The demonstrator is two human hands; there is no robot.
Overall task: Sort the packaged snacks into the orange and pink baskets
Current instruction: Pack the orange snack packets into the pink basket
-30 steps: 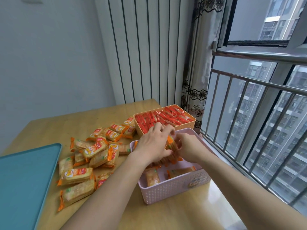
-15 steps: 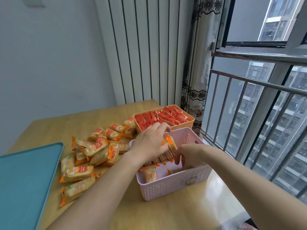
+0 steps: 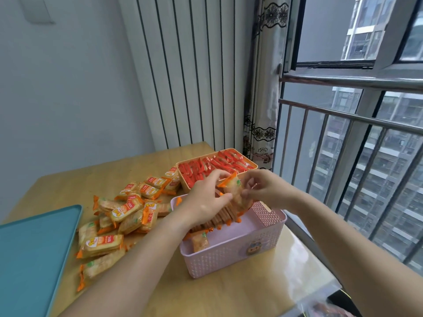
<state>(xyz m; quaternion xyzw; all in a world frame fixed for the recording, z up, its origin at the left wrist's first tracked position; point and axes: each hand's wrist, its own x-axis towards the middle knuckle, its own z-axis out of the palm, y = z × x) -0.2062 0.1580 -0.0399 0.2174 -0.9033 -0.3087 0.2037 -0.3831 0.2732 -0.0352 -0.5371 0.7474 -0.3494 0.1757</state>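
Observation:
The pink basket (image 3: 231, 255) stands near the table's right edge, with a row of cracker packets (image 3: 219, 219) on edge along its far side and one loose packet (image 3: 199, 243) on its floor. Both hands hover over that row. My left hand (image 3: 206, 200) and my right hand (image 3: 263, 187) pinch one orange-ended cracker packet (image 3: 235, 191) between them, lifted above the basket. Behind, the orange basket (image 3: 185, 179) is packed with red snack packets (image 3: 212, 165). A heap of loose cracker packets (image 3: 121, 216) lies on the table to the left.
A teal tray (image 3: 32, 252) covers the table's near left. The wooden table (image 3: 240, 291) ends close to a railed window (image 3: 357, 143) on the right. A curtain (image 3: 263, 110) and a striped wall panel stand behind the baskets.
Both hands have risen from inside the pink basket. My right hand came up from the basket's near right side and now shares hold of a packet above the row.

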